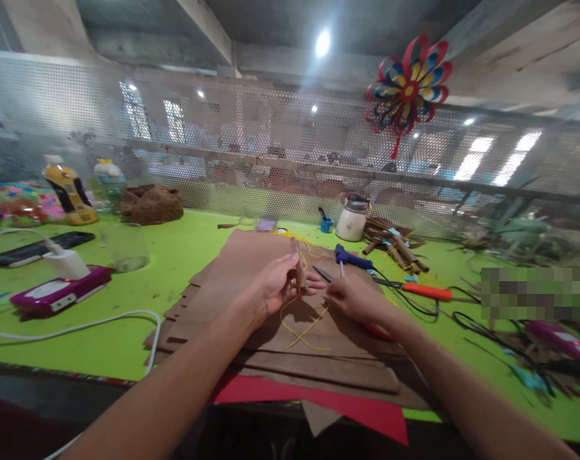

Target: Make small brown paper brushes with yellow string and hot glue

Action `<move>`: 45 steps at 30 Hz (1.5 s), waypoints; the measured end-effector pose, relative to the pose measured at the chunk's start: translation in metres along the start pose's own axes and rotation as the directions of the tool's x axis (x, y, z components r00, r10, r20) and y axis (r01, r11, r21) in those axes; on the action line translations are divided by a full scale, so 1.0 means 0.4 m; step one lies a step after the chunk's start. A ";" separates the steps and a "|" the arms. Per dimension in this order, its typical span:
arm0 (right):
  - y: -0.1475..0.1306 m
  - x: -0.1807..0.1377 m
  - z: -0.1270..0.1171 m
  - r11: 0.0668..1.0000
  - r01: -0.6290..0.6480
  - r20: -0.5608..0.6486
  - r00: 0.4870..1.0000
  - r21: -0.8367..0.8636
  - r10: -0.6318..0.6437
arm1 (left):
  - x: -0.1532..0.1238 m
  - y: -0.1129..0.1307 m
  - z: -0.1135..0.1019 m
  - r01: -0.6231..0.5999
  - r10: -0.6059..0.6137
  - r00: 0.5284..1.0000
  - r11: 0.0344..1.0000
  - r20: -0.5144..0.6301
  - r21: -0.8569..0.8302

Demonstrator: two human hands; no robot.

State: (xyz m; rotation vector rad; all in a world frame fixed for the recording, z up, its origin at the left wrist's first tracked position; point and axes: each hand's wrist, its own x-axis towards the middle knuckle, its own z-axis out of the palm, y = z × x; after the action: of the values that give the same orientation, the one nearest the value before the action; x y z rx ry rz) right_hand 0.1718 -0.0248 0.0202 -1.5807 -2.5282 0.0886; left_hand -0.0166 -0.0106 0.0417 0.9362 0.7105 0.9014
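My left hand (278, 281) grips a short, narrow brown rolled piece (299, 271), held upright and slightly tilted above the brown sheets. Yellow thread (290, 326) hangs from the lower end of this piece and crosses itself in a loop. My right hand (352, 297) is closed in a pinch, with one strand of the thread running to its fingertips. Partly hidden by the right hand are scissors, with a dark blade (322, 274) on one side and a red handle (379, 331) below the wrist. Just beyond it lies a blue glue gun (352, 257).
Stacked brown sheets (218, 287) cover the green table (184, 223), with red material (309, 393) at the front edge. At right are an orange-handled tool (428, 292), black cables and brown scraps (400, 249). A white jar (352, 217) stands behind; a purple power strip (62, 291) lies left.
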 end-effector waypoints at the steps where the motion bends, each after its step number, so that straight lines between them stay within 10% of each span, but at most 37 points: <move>1: 0.002 0.000 -0.001 1.000 0.001 0.013 1.000 0.009 -0.001 | 0.001 0.000 0.000 -0.001 0.001 1.000 1.000 -0.004 -0.008; 12: 0.113 -0.011 -0.091 0.950 0.007 0.045 0.999 0.313 -0.022 | 0.023 -0.007 -0.010 -0.061 0.057 0.996 0.997 -0.064 -0.054; 17: 0.220 0.060 -0.097 0.944 -0.310 -0.086 0.943 0.116 0.320 | 0.017 -0.004 -0.010 -0.061 0.058 0.997 0.996 -0.051 -0.068; 28: 0.278 0.206 0.028 0.880 -0.441 -0.069 0.897 -0.177 0.436 | 0.017 -0.009 -0.011 -0.054 0.055 0.998 0.987 0.003 -0.150; 36: 0.297 0.131 -0.072 0.910 -0.380 -0.165 0.920 -0.163 0.355 | 0.011 -0.001 -0.006 -0.048 0.052 0.998 0.985 0.022 -0.163; 40: 0.295 0.050 -0.109 0.938 -0.216 -0.271 0.918 0.269 0.289 | 0.021 -0.009 -0.008 -0.018 0.018 1.000 0.987 -0.004 -0.158; 45: 0.219 -0.032 -0.114 0.544 0.093 -0.277 0.923 0.834 0.267 | 0.040 -0.021 -0.025 0.011 -0.018 0.999 0.986 -0.042 -0.164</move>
State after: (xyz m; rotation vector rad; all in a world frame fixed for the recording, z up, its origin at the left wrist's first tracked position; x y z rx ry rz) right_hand 0.2625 0.0007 0.0520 -1.1333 -1.6335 0.8073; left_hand -0.0148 0.0046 0.0278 0.7670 0.6691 0.9547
